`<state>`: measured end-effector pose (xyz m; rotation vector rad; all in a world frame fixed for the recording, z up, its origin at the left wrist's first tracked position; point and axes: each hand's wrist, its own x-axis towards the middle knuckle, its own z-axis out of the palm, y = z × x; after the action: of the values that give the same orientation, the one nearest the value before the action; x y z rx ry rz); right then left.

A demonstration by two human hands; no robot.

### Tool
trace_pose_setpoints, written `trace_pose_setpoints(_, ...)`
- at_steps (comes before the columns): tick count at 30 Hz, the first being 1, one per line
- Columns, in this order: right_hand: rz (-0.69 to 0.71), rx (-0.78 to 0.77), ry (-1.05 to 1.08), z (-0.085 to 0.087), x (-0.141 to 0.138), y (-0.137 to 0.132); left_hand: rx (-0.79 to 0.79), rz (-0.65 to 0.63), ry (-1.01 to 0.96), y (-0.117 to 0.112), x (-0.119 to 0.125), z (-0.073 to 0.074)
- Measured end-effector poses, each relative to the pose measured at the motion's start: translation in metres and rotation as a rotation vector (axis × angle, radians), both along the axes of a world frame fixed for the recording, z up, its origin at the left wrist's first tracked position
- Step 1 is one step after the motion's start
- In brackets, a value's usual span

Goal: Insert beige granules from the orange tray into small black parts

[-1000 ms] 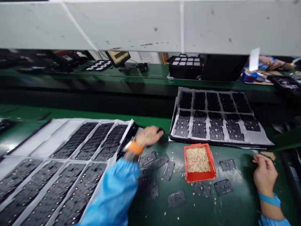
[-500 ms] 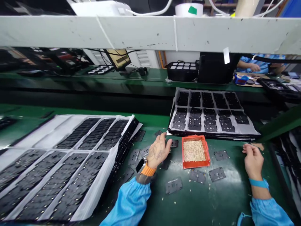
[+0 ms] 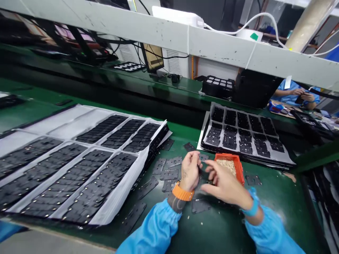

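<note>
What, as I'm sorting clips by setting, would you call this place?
Likely a factory workshop: sectioned trays of dark plates, a red bin of small pieces, and another worker's hands.

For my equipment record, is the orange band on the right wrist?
No, the left hand wears the orange band at its wrist, and the right hand a blue band.
</note>
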<state>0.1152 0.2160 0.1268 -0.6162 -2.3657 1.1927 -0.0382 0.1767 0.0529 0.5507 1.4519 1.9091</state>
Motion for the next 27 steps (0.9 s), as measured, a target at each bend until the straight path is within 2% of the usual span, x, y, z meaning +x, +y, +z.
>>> trace_pose_setpoints(2,-0.007,-0.103,0.048,-0.012,-0.029,-0.001,0.03,0.008,-0.078,-0.002,0.005,0.0)
trace_pose_setpoints(4,-0.071,-0.217,0.101,-0.024,-0.04,0.009,0.075,-0.002,-0.131,-0.006,0.002,0.003)
trace_pose_setpoints(7,-0.103,-0.354,0.11,-0.033,-0.036,0.029,0.125,-0.147,-0.173,-0.015,-0.005,0.01)
trace_pose_setpoints(11,-0.114,-0.485,0.136,-0.032,-0.03,0.043,0.134,-0.407,-0.164,-0.022,-0.003,0.013)
trace_pose_setpoints(13,-0.113,-0.524,0.146,-0.032,-0.03,0.043,0.132,-0.441,-0.133,-0.023,-0.002,0.012)
trace_pose_setpoints(16,-0.11,-0.55,0.165,-0.032,-0.03,0.04,0.104,-0.408,-0.066,-0.023,-0.003,0.009)
trace_pose_setpoints(23,-0.084,-0.333,0.14,-0.027,-0.022,0.039,0.058,-0.34,0.043,-0.028,-0.007,0.013)
trace_pose_setpoints(25,-0.124,-0.167,0.13,-0.025,-0.021,0.039,0.066,-0.356,-0.018,-0.029,-0.005,0.014)
trace_pose_setpoints(27,-0.118,0.1,0.177,-0.022,-0.019,0.037,0.082,-0.437,-0.209,-0.028,-0.003,0.016)
